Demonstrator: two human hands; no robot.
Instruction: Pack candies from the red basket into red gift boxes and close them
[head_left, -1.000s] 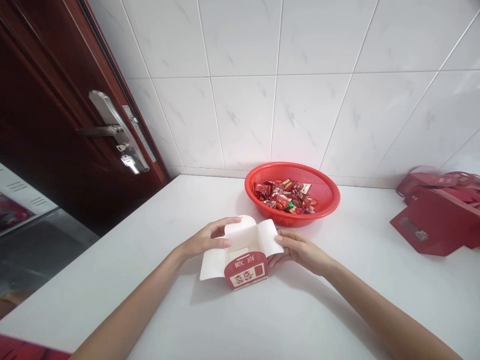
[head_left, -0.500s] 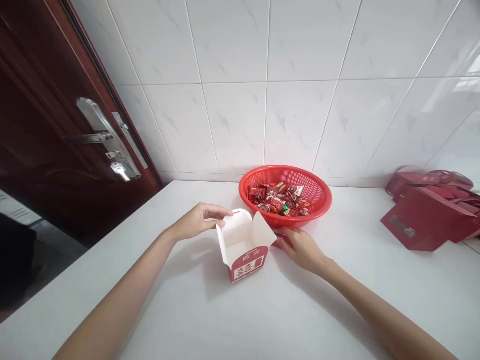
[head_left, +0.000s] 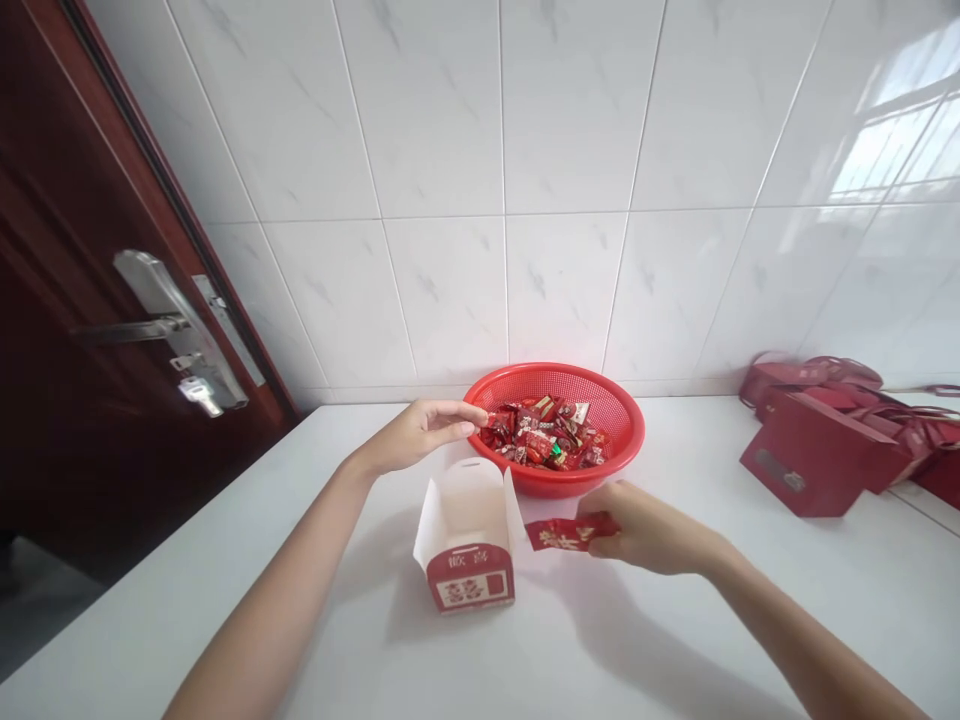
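A small red-and-white paper gift box point(head_left: 471, 580) stands upright on the table with its top flaps up and its white inside showing. My right hand point(head_left: 637, 530), just right of the box, pinches a flat red packet point(head_left: 562, 534) with pale gold characters printed on it. My left hand point(head_left: 420, 437) reaches over the rear left of the box, thumb and forefinger stretched slightly apart. Its fingertips are at the left rim of a red plastic colander point(head_left: 628, 425), close to the wrapped candies point(head_left: 536, 445) heaped inside.
At the right lie several dark red paper boxes or bags point(head_left: 814, 450) in a pile. White wall tiles point(head_left: 442, 290) rise behind the white table point(head_left: 360, 640). A dark wooden door point(head_left: 60, 260) with a handle and keys point(head_left: 199, 390) stands at the left.
My left hand has let go of the box flap and moved to the colander rim. My right hand has drawn away with the red packet. The box now faces me more squarely.
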